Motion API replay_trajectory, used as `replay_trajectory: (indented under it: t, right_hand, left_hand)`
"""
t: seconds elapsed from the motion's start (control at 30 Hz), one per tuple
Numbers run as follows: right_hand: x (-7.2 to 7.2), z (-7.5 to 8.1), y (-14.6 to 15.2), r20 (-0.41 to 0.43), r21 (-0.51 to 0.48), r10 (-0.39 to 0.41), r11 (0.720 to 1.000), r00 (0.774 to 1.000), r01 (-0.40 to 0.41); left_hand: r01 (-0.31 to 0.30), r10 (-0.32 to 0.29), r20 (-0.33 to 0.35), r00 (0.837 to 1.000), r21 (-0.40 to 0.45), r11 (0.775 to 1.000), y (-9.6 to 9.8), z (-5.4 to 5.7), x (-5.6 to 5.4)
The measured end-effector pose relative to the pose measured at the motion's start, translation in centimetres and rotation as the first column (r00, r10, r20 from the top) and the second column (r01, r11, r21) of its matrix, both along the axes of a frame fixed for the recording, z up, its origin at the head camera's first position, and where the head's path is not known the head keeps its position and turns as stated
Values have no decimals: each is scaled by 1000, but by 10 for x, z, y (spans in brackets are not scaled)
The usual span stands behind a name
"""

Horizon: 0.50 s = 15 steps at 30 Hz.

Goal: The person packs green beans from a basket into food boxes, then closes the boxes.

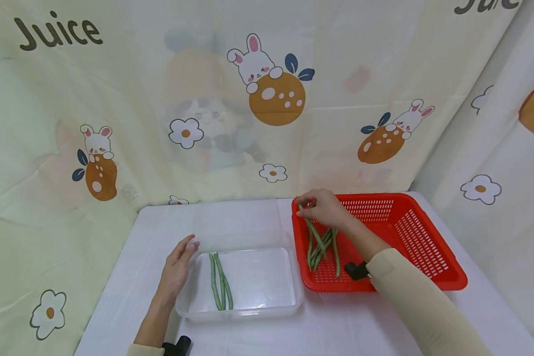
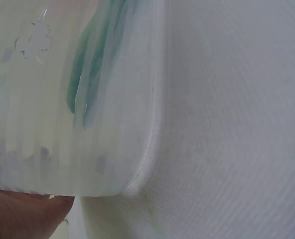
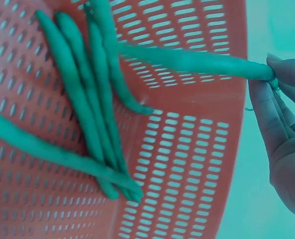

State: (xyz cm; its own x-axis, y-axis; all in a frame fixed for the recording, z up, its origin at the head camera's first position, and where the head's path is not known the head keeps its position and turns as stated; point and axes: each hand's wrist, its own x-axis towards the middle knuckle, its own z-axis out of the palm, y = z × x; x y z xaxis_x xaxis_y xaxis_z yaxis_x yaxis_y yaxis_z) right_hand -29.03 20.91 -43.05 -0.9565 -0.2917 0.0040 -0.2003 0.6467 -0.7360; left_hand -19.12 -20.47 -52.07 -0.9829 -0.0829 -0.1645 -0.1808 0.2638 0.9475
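My right hand (image 1: 325, 206) pinches one end of a green bean (image 3: 187, 59) between thumb and fingers, above the far left corner of a red plastic basket (image 1: 431, 277). The bean slants down from the fingertips into the basket. Several other green beans (image 3: 73, 84) lie at the basket's left side. A clear plastic container (image 1: 262, 312) stands left of the basket, with a few green beans (image 1: 222, 284) lying lengthwise in its left part. My left hand (image 1: 175, 269) holds that container's rim near the far left corner; the left wrist view shows only part of the hand.
Both containers stand on a white-covered table (image 1: 231, 217). Behind it hangs a patterned curtain (image 1: 329, 148), and another sheet (image 1: 480, 148) hangs at the right. The basket's raised, slotted walls surround its beans.
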Motion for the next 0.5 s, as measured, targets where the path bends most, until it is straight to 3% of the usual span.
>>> replay_trajectory:
  t: [0.5]
  right_hand:
    - [9, 23, -28, -74, -144, 4, 989, 997, -15]
  left_hand:
    - [-1, 1, -17, 1000, -9, 1000, 1, 3, 4]
